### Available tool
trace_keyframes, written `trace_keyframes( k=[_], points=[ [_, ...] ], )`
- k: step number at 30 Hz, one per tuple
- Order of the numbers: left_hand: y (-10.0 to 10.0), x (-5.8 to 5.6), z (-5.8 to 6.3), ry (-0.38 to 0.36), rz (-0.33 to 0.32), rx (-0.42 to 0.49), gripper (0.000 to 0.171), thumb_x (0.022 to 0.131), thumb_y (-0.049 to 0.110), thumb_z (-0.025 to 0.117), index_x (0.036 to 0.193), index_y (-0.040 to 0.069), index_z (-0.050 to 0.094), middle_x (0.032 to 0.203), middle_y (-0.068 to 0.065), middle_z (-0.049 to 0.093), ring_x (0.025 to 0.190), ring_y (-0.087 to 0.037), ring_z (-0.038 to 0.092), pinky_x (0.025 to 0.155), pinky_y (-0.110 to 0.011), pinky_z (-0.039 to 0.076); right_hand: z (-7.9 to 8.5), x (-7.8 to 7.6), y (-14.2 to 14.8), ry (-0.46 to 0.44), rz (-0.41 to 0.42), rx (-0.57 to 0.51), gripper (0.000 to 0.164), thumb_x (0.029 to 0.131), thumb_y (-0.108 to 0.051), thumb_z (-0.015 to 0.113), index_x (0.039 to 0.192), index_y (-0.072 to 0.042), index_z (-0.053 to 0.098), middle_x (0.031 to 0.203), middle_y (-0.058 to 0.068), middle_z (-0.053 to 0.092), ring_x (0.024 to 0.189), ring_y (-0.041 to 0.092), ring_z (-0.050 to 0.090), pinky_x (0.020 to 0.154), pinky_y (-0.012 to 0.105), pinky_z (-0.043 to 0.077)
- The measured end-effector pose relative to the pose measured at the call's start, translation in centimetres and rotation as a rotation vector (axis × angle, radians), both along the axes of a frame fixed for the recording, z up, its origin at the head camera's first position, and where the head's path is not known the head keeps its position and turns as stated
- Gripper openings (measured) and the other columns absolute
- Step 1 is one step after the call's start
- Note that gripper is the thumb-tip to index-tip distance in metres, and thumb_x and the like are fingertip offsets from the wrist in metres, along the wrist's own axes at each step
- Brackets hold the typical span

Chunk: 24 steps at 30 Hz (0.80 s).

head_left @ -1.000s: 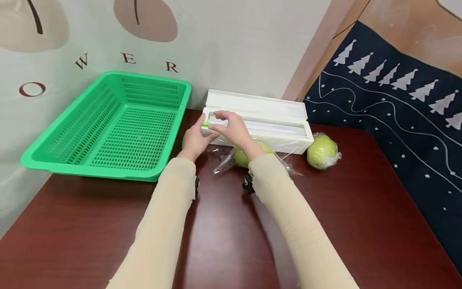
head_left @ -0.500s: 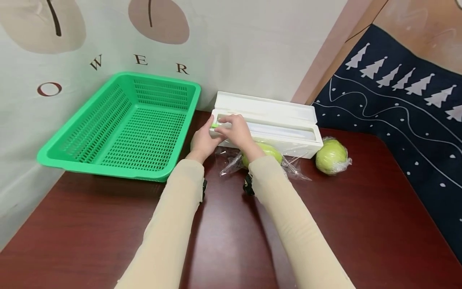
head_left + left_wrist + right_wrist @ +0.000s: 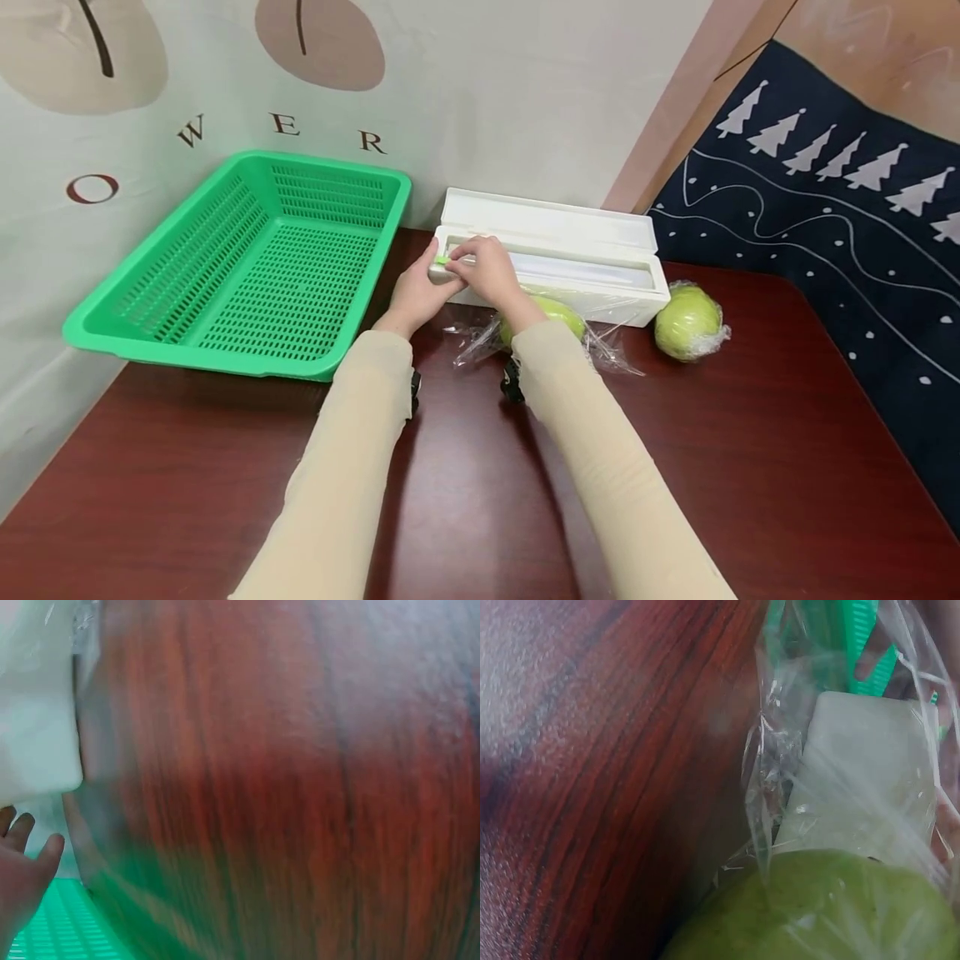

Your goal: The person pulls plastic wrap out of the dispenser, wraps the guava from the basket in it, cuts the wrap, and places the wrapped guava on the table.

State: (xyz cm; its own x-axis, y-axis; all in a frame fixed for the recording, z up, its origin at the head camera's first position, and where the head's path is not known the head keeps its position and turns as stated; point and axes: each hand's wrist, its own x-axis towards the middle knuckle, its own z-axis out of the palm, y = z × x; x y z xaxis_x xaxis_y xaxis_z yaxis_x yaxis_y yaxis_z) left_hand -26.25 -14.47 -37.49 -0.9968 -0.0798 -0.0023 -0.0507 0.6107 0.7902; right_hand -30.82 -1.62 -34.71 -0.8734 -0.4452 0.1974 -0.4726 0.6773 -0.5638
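A white cling film box [image 3: 615, 302] lies lengthwise at the back, its lid raised, with a film roll [image 3: 577, 271] inside. My left hand [image 3: 420, 290] rests against the box's left end, thumb across the front; in the left wrist view, several fingers [image 3: 46, 856] extend beside the box's corner [image 3: 45, 750]. My right hand [image 3: 491, 271] reaches over and pinches the small green slide cutter [image 3: 441, 260] at the left of the front rim. Below my right wrist, clear film [image 3: 611, 350] drapes over a round green fruit [image 3: 558, 315], also close in the right wrist view.
A green slotted basket [image 3: 202, 360] stands left of the box. Another green fruit [image 3: 686, 323], wrapped in film, sits off the box's right end. All rest on a dark red wood-grain table [image 3: 465, 500], with a printed cloth wall [image 3: 510, 108] right behind.
My right thumb and fingers, spread apart near the slide cutter before, have closed together on it. My left hand stays at the box's end. The whole view has shifted slightly.
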Motion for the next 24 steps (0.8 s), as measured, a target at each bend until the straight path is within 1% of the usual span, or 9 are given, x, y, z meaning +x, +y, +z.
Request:
trace_keyframes(
  k=[3,7,11,14,16,18,21,22,24],
  points=[
    [-0.19,-0.11,0.12,-0.001,-0.023,0.017,0.081,0.086,0.037,0.059,0.150,0.015,0.015,0.154,-0.007,0.025,0.139,-0.027,0.030,0.113,-0.039,0.028,0.02,-0.07,0.04,-0.004,0.007,-0.005,0.021,0.086,-0.019,0.067,0.098,-0.003,0.072,0.110,0.012,0.068,0.110,0.027,0.056,0.100,0.033,0.040],
    [-0.44,-0.13,0.18,0.033,-0.039,-0.056,0.074,0.088,0.026,0.058,0.150,0.012,0.018,0.152,-0.010,0.029,0.136,-0.029,0.036,0.112,-0.039,0.030,0.07,-0.16,0.13,-0.013,0.023,-0.010,0.022,0.086,-0.018,0.067,0.099,-0.002,0.072,0.111,0.013,0.068,0.112,0.027,0.056,0.102,0.032,0.039],
    [-0.68,-0.06,0.09,0.057,-0.054,-0.117,0.073,0.091,0.025,0.060,0.150,0.013,0.019,0.150,-0.012,0.034,0.132,-0.032,0.041,0.110,-0.040,0.032,0.05,-0.25,0.21,-0.033,0.034,-0.012,0.022,0.087,-0.019,0.065,0.101,-0.002,0.071,0.113,0.013,0.066,0.114,0.027,0.054,0.104,0.033,0.038],
    [-0.73,-0.07,0.04,0.055,-0.048,-0.166,0.072,0.091,0.027,0.060,0.150,0.014,0.021,0.148,-0.014,0.036,0.131,-0.034,0.042,0.109,-0.042,0.034,0.13,-0.25,0.27,-0.033,0.040,-0.006,0.022,0.088,-0.018,0.065,0.100,-0.002,0.071,0.113,0.013,0.066,0.114,0.027,0.054,0.104,0.033,0.038],
    [-0.71,-0.13,0.06,0.054,-0.043,-0.233,0.071,0.091,0.030,0.059,0.150,0.015,0.021,0.150,-0.013,0.034,0.135,-0.033,0.037,0.109,-0.046,0.032,0.21,-0.24,0.29,-0.028,0.045,-0.002,0.022,0.088,-0.018,0.065,0.100,-0.002,0.071,0.113,0.013,0.066,0.114,0.027,0.054,0.104,0.034,0.038],
    [-0.66,-0.24,0.15,0.053,-0.048,-0.326,0.071,0.092,0.033,0.058,0.150,0.014,0.022,0.153,-0.010,0.027,0.140,-0.031,0.028,0.111,-0.049,0.028,0.29,-0.24,0.31,-0.033,0.045,-0.005,0.022,0.088,-0.018,0.065,0.100,-0.001,0.071,0.113,0.013,0.066,0.114,0.027,0.055,0.104,0.034,0.039],
    [-0.49,-0.39,0.38,0.064,-0.079,-0.449,0.070,0.093,0.033,0.055,0.149,0.010,0.021,0.157,-0.007,0.015,0.145,-0.028,0.012,0.114,-0.053,0.019,0.33,-0.32,0.35,-0.061,0.033,-0.011,0.022,0.088,-0.019,0.065,0.101,-0.002,0.071,0.114,0.013,0.066,0.115,0.026,0.055,0.103,0.034,0.040],
    [-0.44,-0.41,0.44,0.068,-0.090,-0.476,0.069,0.094,0.033,0.054,0.149,0.008,0.020,0.158,-0.008,0.013,0.146,-0.029,0.010,0.114,-0.054,0.018,0.31,-0.36,0.36,-0.073,0.029,-0.013,0.022,0.088,-0.019,0.065,0.101,-0.002,0.071,0.114,0.012,0.066,0.115,0.026,0.056,0.103,0.034,0.040],
    [-0.35,-0.40,0.50,0.067,-0.109,-0.488,0.069,0.095,0.031,0.053,0.149,0.006,0.018,0.158,-0.009,0.012,0.146,-0.029,0.008,0.114,-0.055,0.017,0.31,-0.40,0.40,-0.097,0.021,-0.020,0.022,0.088,-0.018,0.065,0.101,-0.002,0.071,0.115,0.012,0.066,0.116,0.025,0.056,0.103,0.034,0.040]
  ],
)
